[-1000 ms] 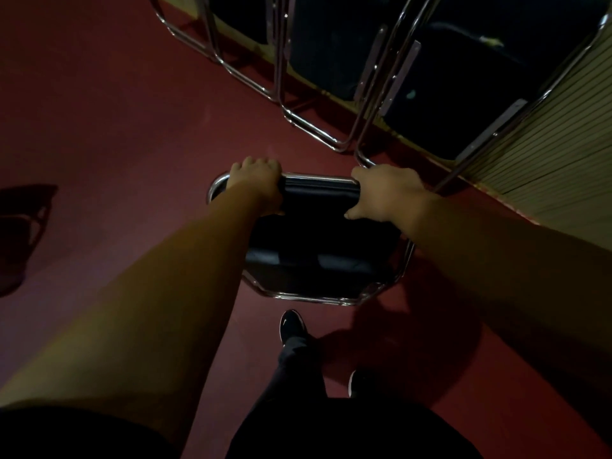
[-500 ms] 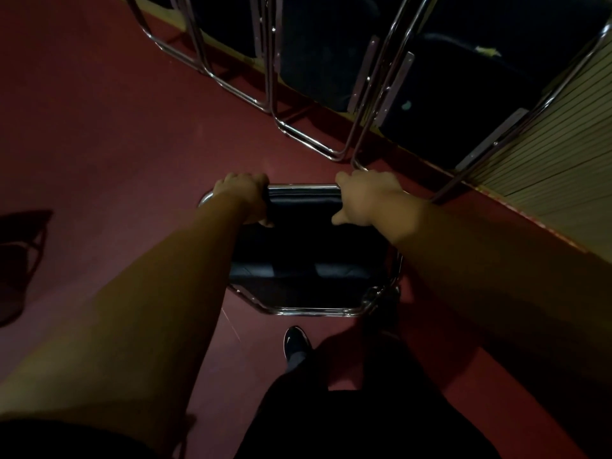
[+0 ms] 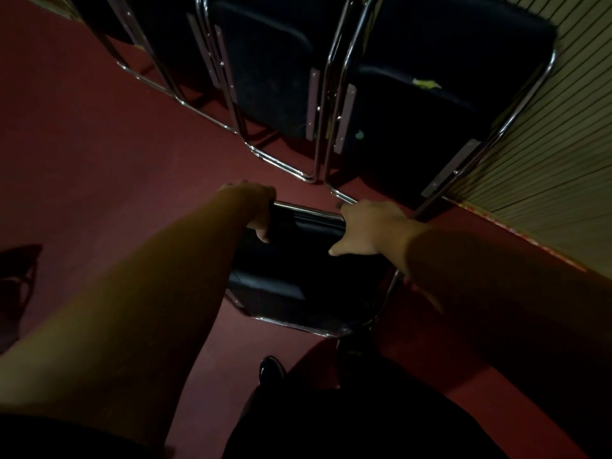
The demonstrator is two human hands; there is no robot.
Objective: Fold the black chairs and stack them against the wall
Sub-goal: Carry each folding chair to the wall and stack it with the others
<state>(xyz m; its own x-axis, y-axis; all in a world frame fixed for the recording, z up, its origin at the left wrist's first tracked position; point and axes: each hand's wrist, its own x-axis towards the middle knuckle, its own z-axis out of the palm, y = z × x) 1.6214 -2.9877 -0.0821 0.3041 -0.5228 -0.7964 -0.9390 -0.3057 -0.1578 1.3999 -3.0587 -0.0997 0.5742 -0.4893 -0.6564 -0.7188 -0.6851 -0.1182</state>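
Note:
A folded black chair (image 3: 298,260) with a chrome frame stands in front of me on the dark red floor. My left hand (image 3: 256,207) grips the left end of its top bar, and my right hand (image 3: 367,228) grips the right end, thumb on the black backrest. Several folded black chairs (image 3: 414,94) lean against the slatted wall (image 3: 546,167) just beyond it, the nearest chrome foot close to my right hand.
My black shoe (image 3: 271,371) and dark trousers show below the chair. A dark object (image 3: 16,279) sits at the left edge of the floor. Open red floor (image 3: 99,144) stretches to the left of the stacked chairs.
I have stepped closer to the wall with the chair in both hands; the leaning chairs now loom larger and nearer. Both grips on the top bar are unchanged.

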